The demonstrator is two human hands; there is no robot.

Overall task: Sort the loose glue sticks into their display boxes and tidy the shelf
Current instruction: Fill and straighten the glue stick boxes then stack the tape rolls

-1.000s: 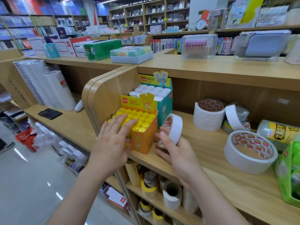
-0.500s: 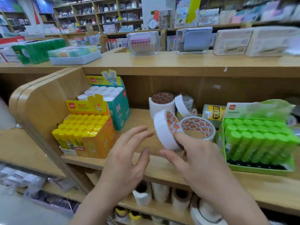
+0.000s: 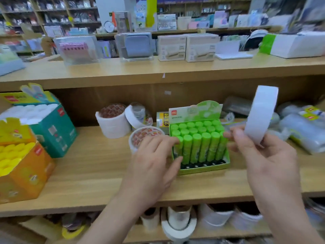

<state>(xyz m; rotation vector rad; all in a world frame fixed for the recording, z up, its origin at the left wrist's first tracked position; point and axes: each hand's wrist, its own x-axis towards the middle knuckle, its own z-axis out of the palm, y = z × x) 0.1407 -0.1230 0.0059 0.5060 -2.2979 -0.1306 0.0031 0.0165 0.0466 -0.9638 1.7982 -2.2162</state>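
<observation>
A green display box (image 3: pixel 202 169) full of upright green glue sticks (image 3: pixel 200 138) stands mid-shelf. My left hand (image 3: pixel 154 162) reaches to its left side, fingers spread and touching the box's left edge. My right hand (image 3: pixel 270 161) holds a white tape roll (image 3: pixel 260 113) upright, raised above the shelf to the right of the green box. At far left an orange box with yellow glue sticks (image 3: pixel 21 166) stands in front of a teal box with white-capped sticks (image 3: pixel 47 127).
Tape rolls (image 3: pixel 112 122) stand and lie behind my left hand on the wooden shelf (image 3: pixel 91 175). Clear-wrapped packs (image 3: pixel 302 131) crowd the right end. More tape rolls (image 3: pixel 177 224) fill the shelf below. Boxed goods line the top shelf (image 3: pixel 158 67).
The view has swung right. My right hand has carried the white tape roll up and to the right. My left hand has moved from the open air to the green box's left side.
</observation>
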